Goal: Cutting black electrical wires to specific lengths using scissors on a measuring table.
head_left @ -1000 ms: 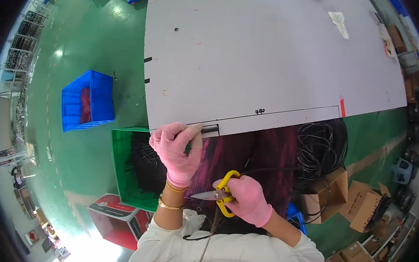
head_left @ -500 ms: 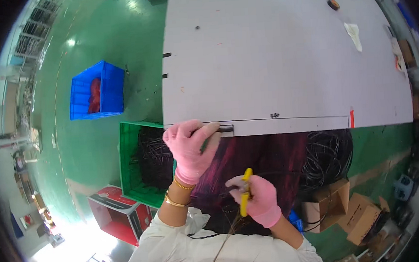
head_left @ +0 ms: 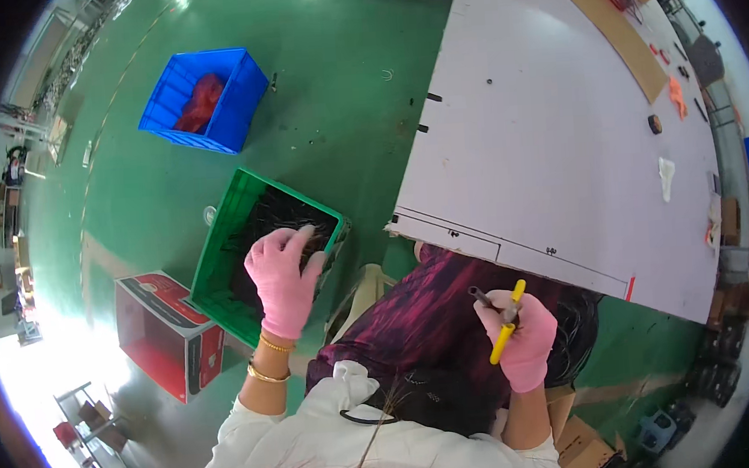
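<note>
My left hand [head_left: 281,282], in a pink glove, is over the green crate [head_left: 214,245] with its thumb and fingers apart and nothing seen between them. Many short black cable pieces [head_left: 280,210] lie inside the crate. At the front edge of the white table [head_left: 549,146], my right hand [head_left: 531,344], gloved in pink too, is closed around yellow-handled cutters [head_left: 502,344]. A dark cable end [head_left: 479,295] sticks out past the right fingers, beside the cutters' jaws. Black cable coils [head_left: 579,333] lie beyond that hand, partly hidden by it.
A blue crate [head_left: 250,100] with a red bundle stands on the green floor at the far left. Next to the green crate sits an open red-and-white box [head_left: 162,333]. The tabletop carries a tape roll [head_left: 654,124], a white cloth [head_left: 666,178] and cardboard [head_left: 616,43].
My left hand has gone from the black piece at the table edge to over the green crate, its fingers now apart. The view has turned left. My right hand still holds the cutters.
</note>
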Action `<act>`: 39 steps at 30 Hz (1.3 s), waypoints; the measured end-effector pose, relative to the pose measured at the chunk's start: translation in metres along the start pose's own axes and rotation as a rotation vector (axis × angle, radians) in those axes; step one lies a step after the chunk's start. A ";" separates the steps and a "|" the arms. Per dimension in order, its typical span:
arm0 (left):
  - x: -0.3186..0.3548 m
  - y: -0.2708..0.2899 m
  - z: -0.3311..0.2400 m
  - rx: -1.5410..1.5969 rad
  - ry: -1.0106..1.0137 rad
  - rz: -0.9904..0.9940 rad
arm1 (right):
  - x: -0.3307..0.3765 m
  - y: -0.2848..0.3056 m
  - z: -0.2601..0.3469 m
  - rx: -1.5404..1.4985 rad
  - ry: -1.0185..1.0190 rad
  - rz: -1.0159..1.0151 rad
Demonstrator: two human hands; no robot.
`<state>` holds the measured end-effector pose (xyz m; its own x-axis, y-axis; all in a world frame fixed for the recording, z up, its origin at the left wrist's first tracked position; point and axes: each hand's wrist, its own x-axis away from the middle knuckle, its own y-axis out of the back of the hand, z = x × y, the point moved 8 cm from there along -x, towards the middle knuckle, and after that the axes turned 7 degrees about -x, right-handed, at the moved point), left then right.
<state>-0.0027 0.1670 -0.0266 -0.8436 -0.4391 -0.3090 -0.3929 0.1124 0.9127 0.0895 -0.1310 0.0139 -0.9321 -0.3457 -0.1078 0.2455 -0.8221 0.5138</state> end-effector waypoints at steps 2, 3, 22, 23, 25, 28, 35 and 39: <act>-0.004 -0.004 -0.014 0.313 0.025 0.146 | -0.010 -0.012 0.012 0.108 0.109 0.112; -0.004 0.008 -0.044 0.429 -0.080 0.131 | -0.017 -0.019 0.022 0.125 0.134 0.137; -0.006 0.009 -0.118 0.766 -0.362 -0.167 | -0.080 -0.032 0.018 0.388 0.244 0.403; -0.005 0.002 -0.129 0.716 -0.370 -0.126 | -0.083 -0.035 0.016 0.411 0.229 0.435; -0.010 -0.005 -0.138 0.601 -0.396 -0.159 | -0.087 -0.037 0.014 0.390 0.205 0.454; -0.011 -0.025 -0.143 0.447 -0.408 -0.148 | -0.090 -0.038 0.010 0.346 0.168 0.483; -0.014 -0.038 -0.143 0.440 -0.430 -0.080 | -0.096 -0.040 0.006 0.332 0.099 0.534; -0.014 -0.039 -0.144 0.414 -0.457 -0.086 | -0.099 -0.042 0.011 0.407 0.087 0.545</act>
<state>0.0775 0.0406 -0.0195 -0.8379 -0.0462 -0.5439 -0.4987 0.4697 0.7285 0.1685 -0.0576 0.0127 -0.6749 -0.7108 0.1982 0.5385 -0.2908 0.7908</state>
